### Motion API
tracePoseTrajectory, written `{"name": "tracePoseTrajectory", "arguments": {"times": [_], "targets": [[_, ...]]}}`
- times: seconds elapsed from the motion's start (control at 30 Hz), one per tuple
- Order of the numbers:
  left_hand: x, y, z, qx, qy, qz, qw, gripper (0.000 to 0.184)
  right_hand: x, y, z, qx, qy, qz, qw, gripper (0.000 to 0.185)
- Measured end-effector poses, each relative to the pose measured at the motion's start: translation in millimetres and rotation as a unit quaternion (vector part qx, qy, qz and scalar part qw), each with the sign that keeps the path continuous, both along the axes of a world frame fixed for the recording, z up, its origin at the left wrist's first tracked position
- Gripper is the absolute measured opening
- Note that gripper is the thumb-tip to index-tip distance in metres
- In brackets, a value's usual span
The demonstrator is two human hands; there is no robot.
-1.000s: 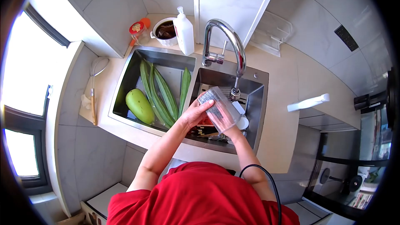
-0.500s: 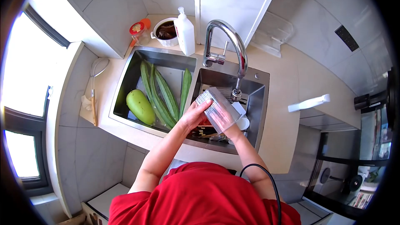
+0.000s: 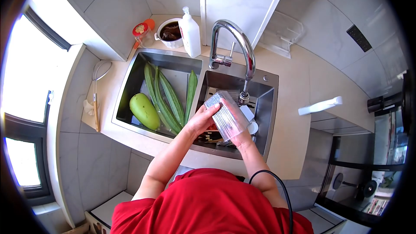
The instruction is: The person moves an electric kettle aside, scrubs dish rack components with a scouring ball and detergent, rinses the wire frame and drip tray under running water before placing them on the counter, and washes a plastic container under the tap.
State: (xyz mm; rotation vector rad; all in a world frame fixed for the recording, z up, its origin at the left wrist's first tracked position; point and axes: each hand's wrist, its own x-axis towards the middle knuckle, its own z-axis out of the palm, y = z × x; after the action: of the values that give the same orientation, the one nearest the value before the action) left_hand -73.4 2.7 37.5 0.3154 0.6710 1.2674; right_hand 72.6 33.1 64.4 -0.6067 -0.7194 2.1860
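A clear plastic container point(image 3: 226, 116) with fine ridges is held tilted over the right sink basin. My left hand point(image 3: 201, 119) grips its upper left side, the thumb lying across the plastic. At the lower right end is my right hand point(image 3: 241, 138); its fingers show blurred through the plastic, pressed against the container, and whether they are inside or behind it is unclear. Just to the right hangs the spout of the chrome faucet point(image 3: 244, 98). Beneath the hands, the right basin point(image 3: 265, 121) contains chopsticks, something red and a white cup point(image 3: 252, 127).
In the left basin point(image 3: 143, 56) lie a green gourd point(image 3: 144, 112) and several long ridged green vegetables point(image 3: 172, 97). Behind it stand a white pump bottle point(image 3: 190, 34), a pot point(image 3: 170, 33) and a red-lidded jar point(image 3: 143, 33). A whisk point(image 3: 96, 99) is at the left; a white handled object point(image 3: 320, 105), right.
The container has turned slightly in my hands, and my right hand has shifted a little up and left along with it. My left hand keeps its grip.
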Motion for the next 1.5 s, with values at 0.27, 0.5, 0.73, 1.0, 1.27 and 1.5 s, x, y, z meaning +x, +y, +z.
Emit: {"name": "tracePoseTrajectory", "arguments": {"times": [0.27, 0.5, 0.73, 1.0, 1.27, 1.5], "targets": [[0.5, -11.2, -12.6, -0.093, 0.084, 0.006, 0.992, 0.055, 9.5, 18.4, -79.5, 0.466, -0.310, 0.086, 0.824, 0.045], [-14.6, -4.8, -17.5, 0.011, 0.111, 0.008, 0.994, 0.074, 0.9, 11.4, -35.6, -0.043, -0.052, 0.007, 0.998, 0.038], [-12.4, 8.4, 3.7, 0.094, -0.021, 0.023, 0.995, 0.065, -6.5, -4.9, -31.4, 0.225, -0.146, -0.027, 0.963, 0.043], [0.1, -6.3, -5.1, -0.003, -0.016, 0.084, 0.996, 0.053, -4.7, 10.2, -78.5, 0.345, -0.227, 0.010, 0.910, 0.045], [-0.9, 10.4, -2.8, 0.068, -0.022, 0.058, 0.996, 0.052, -5.3, -1.5, -7.2, 0.109, -0.031, -0.022, 0.993, 0.050], [1.1, 0.3, -19.2, -0.004, -0.034, 0.080, 0.996, 0.044, -1.1, 16.9, -33.5, 0.499, -0.329, 0.043, 0.801, 0.042]]}}
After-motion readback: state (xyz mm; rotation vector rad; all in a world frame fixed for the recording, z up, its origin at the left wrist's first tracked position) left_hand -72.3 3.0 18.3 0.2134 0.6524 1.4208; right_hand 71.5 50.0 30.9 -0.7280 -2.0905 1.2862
